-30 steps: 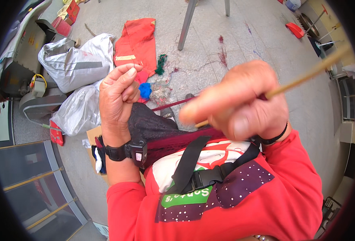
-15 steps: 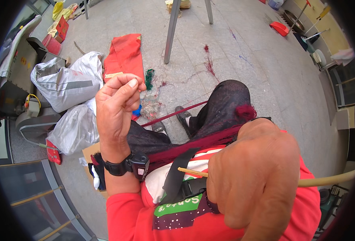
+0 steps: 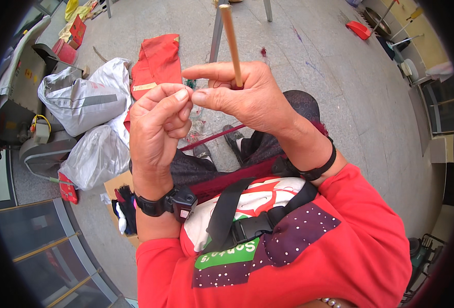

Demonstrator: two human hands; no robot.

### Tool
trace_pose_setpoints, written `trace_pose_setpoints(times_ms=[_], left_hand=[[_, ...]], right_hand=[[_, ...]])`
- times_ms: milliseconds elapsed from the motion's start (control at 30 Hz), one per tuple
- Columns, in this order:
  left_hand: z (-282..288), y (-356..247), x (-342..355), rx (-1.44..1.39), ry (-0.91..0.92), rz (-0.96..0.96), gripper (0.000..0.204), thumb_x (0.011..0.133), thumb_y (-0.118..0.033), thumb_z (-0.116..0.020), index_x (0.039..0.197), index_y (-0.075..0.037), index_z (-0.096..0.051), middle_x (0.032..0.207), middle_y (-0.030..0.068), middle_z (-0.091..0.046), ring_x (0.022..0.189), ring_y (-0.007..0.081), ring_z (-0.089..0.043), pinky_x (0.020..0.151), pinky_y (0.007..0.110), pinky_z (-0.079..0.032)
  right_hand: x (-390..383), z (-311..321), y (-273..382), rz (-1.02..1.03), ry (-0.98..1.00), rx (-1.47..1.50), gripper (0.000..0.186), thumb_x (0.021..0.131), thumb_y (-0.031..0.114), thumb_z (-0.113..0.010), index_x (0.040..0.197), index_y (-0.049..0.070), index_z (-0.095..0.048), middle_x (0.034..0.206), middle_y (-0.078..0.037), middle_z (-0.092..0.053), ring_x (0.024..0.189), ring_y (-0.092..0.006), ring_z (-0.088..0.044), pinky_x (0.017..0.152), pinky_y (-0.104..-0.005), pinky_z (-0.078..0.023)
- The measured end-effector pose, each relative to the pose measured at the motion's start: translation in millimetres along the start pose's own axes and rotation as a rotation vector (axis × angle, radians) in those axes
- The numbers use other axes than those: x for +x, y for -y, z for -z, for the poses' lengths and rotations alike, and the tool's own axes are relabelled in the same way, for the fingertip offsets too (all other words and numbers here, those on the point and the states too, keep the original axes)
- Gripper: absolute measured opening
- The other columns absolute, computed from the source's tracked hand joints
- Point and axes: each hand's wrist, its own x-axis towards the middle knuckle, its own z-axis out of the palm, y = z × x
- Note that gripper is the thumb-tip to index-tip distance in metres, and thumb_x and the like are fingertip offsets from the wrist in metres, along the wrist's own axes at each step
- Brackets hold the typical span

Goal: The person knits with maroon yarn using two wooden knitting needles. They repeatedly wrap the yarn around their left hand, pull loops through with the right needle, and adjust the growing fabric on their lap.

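In front of my chest the two hands meet at the fingertips. My left hand [image 3: 155, 123] has thumb and forefinger pinched together; whatever lies between them is too small to make out. Against that pinch rests the thumb of my right hand [image 3: 260, 100], its forefinger stretched out above. A thin wooden stick [image 3: 230, 43] is gripped in my right hand and points up and away. Across my lap lies a band of maroon yarn [image 3: 237, 176], partly hidden by a black strap. A narrow maroon cord [image 3: 214, 137] runs taut over my lower legs.
White sacks [image 3: 81, 100] and a clear plastic bag [image 3: 96, 159] stand to the left, beside red cloth [image 3: 155, 61]. Nearer is a cardboard box [image 3: 118, 180] with dark items. Metal legs [image 3: 216, 38] stand ahead; a red dustpan [image 3: 359, 30] lies far right.
My right hand has moved away from close to the camera, forward and left, to meet the left fingertips. The stick has swung from sideways to pointing away. My left hand has barely shifted.
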Motion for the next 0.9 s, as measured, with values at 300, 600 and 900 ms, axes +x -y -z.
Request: trace_pose_setpoints(times_ms=[300, 600, 900], left_hand=[[5, 6, -3, 0.009, 0.019, 0.005, 0.012, 0.087, -0.004, -0.058, 0.092, 0.006, -0.060, 0.066, 0.0040, -0.054, 0.046, 0.0008, -0.034, 0.040, 0.017, -0.022], [11, 16, -3, -0.061, 0.111, 0.052, 0.016, 0.088, -0.002, -0.057, 0.101, 0.006, -0.058, 0.074, 0.0065, -0.057, 0.049, 0.0013, -0.035, 0.042, 0.016, -0.024], [23, 20, -1, 0.133, 0.009, 0.059, 0.013, 0.086, -0.003, -0.061, 0.097, 0.004, -0.060, 0.073, 0.0025, -0.057, 0.050, -0.0001, -0.036, 0.042, 0.016, -0.023]], right_hand=[[-1, -11, -8, -0.098, 0.031, 0.177, 0.027, 0.087, 0.009, -0.065, 0.112, -0.001, -0.065, 0.068, 0.006, -0.053, 0.058, -0.0001, -0.042, 0.048, -0.0171, -0.031], [1, -4, -14, -0.048, -0.046, 0.118, 0.014, 0.083, 0.011, -0.068, 0.093, 0.000, -0.070, 0.070, 0.002, -0.061, 0.058, -0.0011, -0.049, 0.049, -0.0174, -0.036], [6, -6, -24, -0.082, -0.097, -0.061, 0.021, 0.079, 0.009, -0.073, 0.094, -0.003, -0.065, 0.067, 0.004, -0.057, 0.061, -0.0014, -0.049, 0.051, -0.0178, -0.038]])
